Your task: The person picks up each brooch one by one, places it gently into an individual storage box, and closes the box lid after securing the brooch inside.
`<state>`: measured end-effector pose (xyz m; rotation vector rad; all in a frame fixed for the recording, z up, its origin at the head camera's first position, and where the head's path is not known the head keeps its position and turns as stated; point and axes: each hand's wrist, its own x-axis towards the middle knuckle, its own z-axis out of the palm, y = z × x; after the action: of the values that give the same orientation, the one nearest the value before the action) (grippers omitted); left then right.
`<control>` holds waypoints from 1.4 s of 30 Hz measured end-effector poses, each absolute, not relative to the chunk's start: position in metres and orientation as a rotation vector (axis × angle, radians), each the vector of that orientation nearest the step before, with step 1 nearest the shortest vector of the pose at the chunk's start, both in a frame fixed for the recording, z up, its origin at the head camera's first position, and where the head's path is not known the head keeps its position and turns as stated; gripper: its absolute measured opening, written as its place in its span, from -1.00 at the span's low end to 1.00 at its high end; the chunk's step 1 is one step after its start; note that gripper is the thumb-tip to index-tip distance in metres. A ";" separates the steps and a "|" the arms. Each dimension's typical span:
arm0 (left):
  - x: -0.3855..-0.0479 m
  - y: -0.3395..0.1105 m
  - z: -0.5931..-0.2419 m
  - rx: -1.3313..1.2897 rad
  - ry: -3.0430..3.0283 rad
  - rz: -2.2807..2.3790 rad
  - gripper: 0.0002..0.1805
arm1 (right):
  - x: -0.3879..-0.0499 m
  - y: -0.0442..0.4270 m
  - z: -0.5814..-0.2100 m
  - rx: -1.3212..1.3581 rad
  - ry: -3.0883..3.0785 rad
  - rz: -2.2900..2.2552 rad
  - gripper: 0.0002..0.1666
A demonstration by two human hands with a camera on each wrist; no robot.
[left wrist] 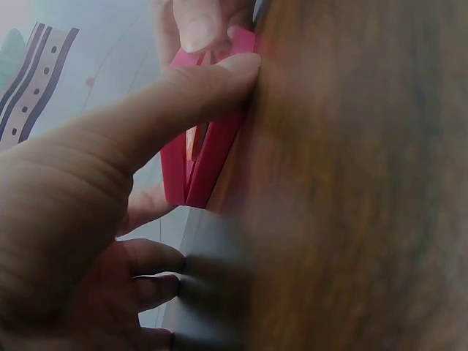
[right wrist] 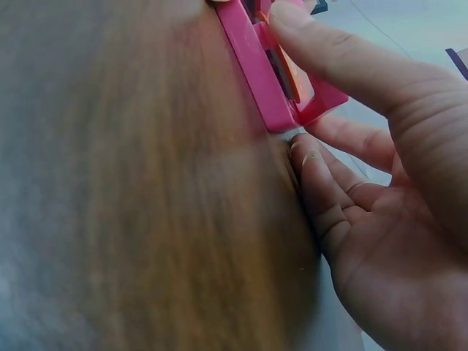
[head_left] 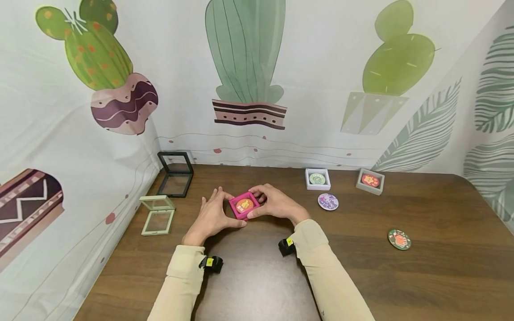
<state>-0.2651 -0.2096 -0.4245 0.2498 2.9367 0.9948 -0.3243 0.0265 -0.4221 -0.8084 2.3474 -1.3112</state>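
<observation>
A small pink display case (head_left: pixel 234 210) lies between both hands at the middle of the table, a round orange badge (head_left: pixel 244 205) inside it. Its two halves meet at an angle in the left wrist view, with a narrow gap showing between them. My left hand (head_left: pixel 210 216) holds the left side, thumb at the near edge and index finger at the far corner, other fingers spread. From the right, my right hand (head_left: pixel 278 203) pinches the case between thumb and fingers; the thumb (right wrist: pixel 336 51) lies across the near side in the right wrist view.
Opened black (head_left: pixel 176 196) and pale green (head_left: pixel 157 232) display cases stand at left. White (head_left: pixel 318 187) and grey (head_left: pixel 368 189) cases with badges sit at back right. Loose purple (head_left: pixel 328 202) and dark green (head_left: pixel 399 239) badges lie right. A cactus-print cloth (head_left: pixel 321 67) hangs behind.
</observation>
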 end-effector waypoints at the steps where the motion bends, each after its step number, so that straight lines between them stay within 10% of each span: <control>1: -0.265 -0.210 -0.425 0.248 2.936 0.988 -0.14 | -0.324 0.026 -0.422 -0.812 2.349 -1.312 -0.14; 42: -0.266 -0.212 -0.425 0.263 2.912 0.999 -0.22 | -0.322 0.025 -0.424 -0.848 2.406 -1.275 -0.08</control>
<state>-0.2656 -0.2123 -0.4247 0.2632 2.9116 0.9995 -0.3222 0.0248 -0.4238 -0.8478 2.4057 -1.2753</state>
